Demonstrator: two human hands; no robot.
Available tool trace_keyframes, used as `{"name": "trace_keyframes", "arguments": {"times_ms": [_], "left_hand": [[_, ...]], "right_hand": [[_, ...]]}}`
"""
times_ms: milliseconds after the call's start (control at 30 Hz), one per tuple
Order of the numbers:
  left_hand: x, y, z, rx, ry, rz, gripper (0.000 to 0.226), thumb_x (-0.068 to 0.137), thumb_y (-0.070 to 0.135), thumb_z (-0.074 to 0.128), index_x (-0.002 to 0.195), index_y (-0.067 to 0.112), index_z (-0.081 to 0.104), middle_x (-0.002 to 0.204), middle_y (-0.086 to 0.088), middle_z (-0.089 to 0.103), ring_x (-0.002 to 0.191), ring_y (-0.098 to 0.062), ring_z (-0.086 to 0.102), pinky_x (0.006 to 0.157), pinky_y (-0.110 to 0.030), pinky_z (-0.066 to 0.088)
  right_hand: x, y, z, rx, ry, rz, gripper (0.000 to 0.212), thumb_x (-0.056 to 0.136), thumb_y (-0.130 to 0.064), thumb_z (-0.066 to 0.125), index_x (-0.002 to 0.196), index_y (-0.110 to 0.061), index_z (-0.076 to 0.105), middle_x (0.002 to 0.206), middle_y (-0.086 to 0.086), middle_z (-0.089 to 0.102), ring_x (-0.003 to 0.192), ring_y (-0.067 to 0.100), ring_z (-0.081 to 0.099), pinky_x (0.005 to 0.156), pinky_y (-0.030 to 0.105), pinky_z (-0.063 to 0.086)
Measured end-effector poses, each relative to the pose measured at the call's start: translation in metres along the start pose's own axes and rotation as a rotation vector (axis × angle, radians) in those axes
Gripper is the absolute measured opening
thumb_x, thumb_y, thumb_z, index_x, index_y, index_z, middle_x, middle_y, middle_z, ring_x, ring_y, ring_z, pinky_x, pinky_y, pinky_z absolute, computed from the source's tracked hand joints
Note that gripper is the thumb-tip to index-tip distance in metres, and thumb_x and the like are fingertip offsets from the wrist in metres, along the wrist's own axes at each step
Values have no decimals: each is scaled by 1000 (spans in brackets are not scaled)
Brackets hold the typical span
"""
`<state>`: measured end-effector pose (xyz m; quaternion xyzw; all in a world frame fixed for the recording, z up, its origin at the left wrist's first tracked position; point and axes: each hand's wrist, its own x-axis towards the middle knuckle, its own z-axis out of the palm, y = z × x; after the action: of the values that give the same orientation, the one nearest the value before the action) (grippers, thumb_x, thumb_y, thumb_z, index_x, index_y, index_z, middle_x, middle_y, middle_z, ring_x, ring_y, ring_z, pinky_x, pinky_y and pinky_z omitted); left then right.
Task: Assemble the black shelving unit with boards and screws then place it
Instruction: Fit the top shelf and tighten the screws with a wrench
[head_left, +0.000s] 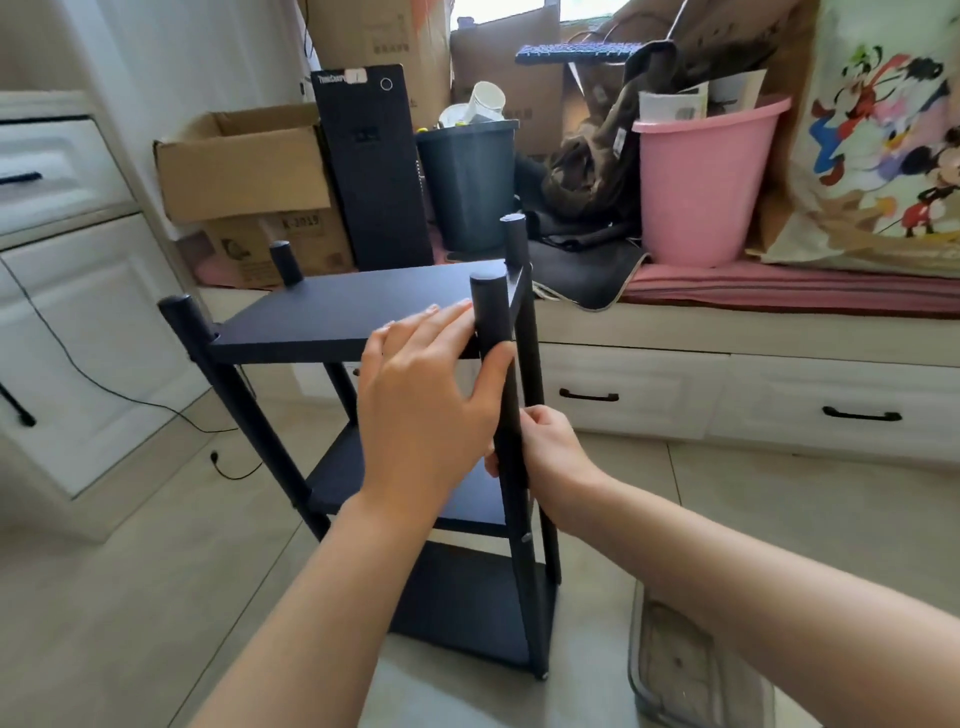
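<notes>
Pink bucket (701, 187) and cardboard boxes (244, 166) behind black shelving unit (353, 317)

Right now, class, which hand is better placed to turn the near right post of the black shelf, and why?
The right hand: its fingers already curl round the near right post. The left hand lies flat across the top board, only its thumb against the post, steadying it.

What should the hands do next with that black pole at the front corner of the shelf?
Probably seat the front-right pole firmly against the top board. The left hand lies on the board with its thumb against the pole, and the right hand grips the pole lower down. The pole looks tilted next to the rear pole, so straightening it likely comes first.
</notes>
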<state>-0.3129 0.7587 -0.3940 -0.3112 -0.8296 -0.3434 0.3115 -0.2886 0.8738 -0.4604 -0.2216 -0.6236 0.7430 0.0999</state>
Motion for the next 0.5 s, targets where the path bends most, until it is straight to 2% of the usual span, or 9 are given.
{"name": "trace_keyframes", "arguments": {"times_ms": [100,200,367,500], "left_hand": [[3,-7,-11,-34,46,-54,43,92,43,56,126,18,69,128,4,68,129,-18,55,115,-44,34],[7,-13,-22,-47,68,-102,43,91,43,57,125,21,69,128,5,68,129,-16,55,114,-44,35],[12,-27,-46,-77,80,-181,40,92,45,56,125,26,69,127,10,67,126,-12,54,111,-46,38],[13,-40,-64,-101,88,-235,31,97,39,60,123,27,70,120,13,69,121,-11,58,108,-45,41]], "right_hand": [[0,-9,15,-20,-26,-23,33,106,-26,40,115,3,53,58,7,61,54,20,56,64,39,47],[1,-17,27,-49,-50,-47,31,107,-26,39,107,1,54,57,6,62,55,21,56,65,39,49],[2,-26,46,-102,-70,-127,25,106,-25,42,108,-3,55,59,5,64,53,16,60,56,31,54],[3,-29,67,-105,-93,-152,23,105,-26,45,108,-6,56,60,3,65,56,18,62,68,39,57]]}}
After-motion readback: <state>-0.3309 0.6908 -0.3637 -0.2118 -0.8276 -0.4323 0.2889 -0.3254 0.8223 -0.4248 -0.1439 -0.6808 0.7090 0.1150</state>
